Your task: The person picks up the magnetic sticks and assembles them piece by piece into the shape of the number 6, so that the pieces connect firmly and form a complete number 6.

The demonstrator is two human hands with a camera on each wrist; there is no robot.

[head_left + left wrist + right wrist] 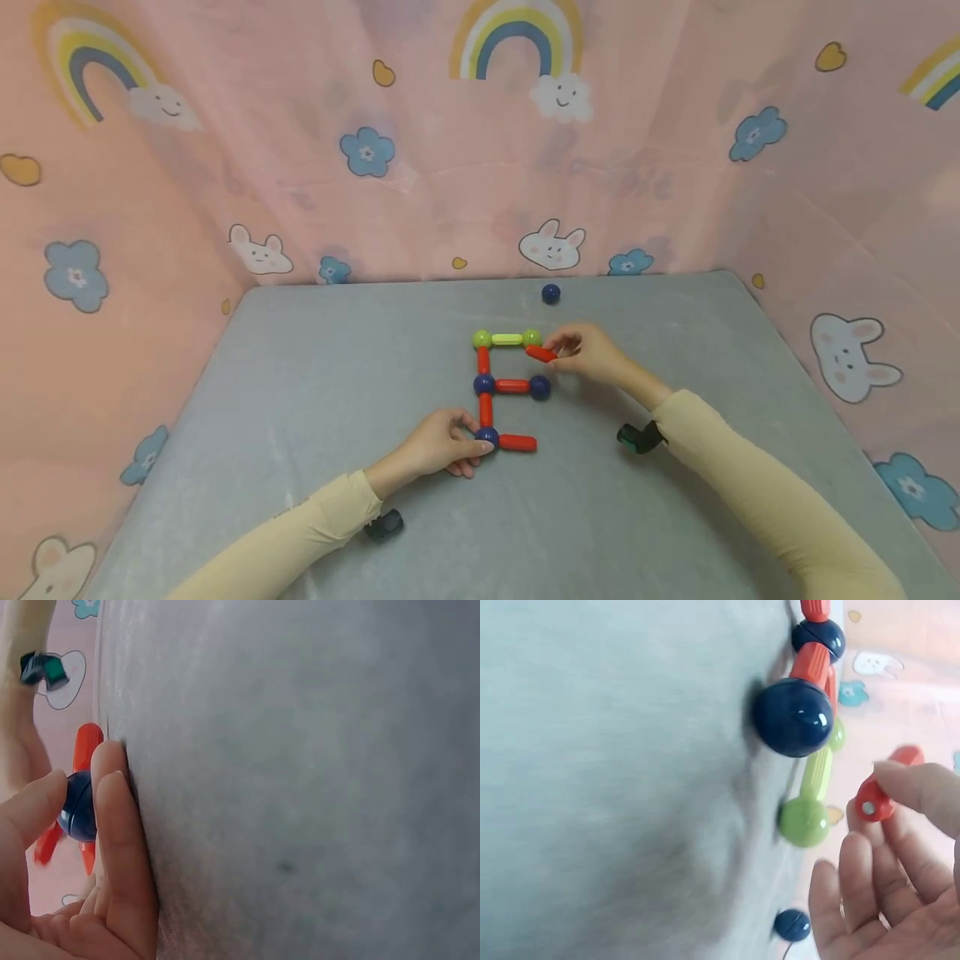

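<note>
On the table lies a frame of magnetic rods and balls. My left hand pinches its lower-left blue ball between thumb and fingers; a red rod sticks out rightward from that ball. In my right hand a loose red rod is pinched by thumb and finger, its round metal end showing in the right wrist view. That rod is near the right green ball, and I cannot tell if they touch. A green rod tops the frame, and a middle red rod ends in a blue ball.
A single blue ball lies apart near the far edge of the grey table. Behind and beside the table hangs a pink patterned curtain. Dark wrist cameras sit under both sleeves.
</note>
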